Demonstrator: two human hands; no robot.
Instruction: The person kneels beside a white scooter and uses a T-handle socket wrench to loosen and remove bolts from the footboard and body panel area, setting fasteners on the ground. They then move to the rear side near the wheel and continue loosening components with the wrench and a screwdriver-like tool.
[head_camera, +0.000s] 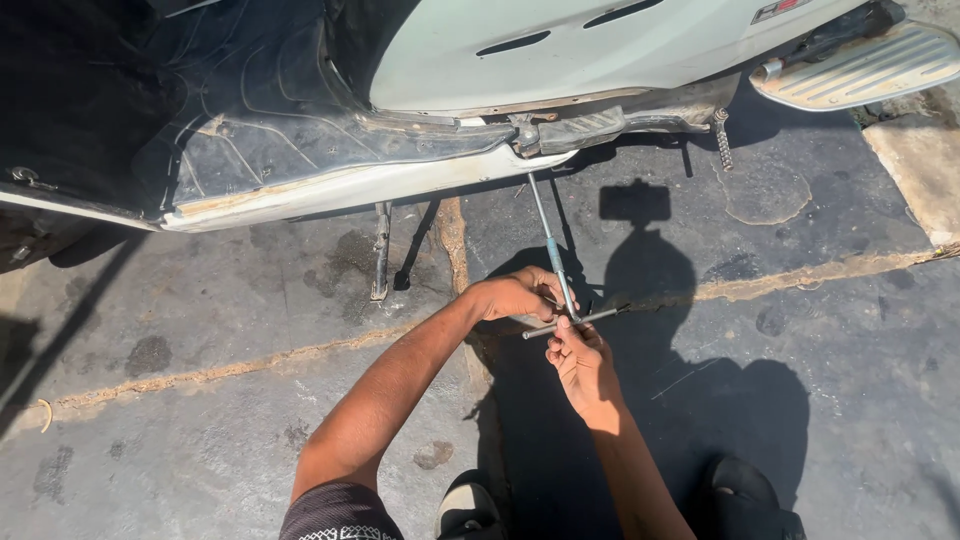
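One slim metal T-handle wrench (556, 262) is running from the scooter's underside down to the hands, its long shaft tilting and its crossbar sitting low. The left hand (518, 295) is curling closed around the shaft near the crossbar, and the right hand (578, 358) is pinching the crossbar from below. The scooter (440, 90), smooth white panels over a ribbed black floor mat, is standing along the top edge of the cracked, stained concrete floor (200, 400), with plenty of bare floor left and right.
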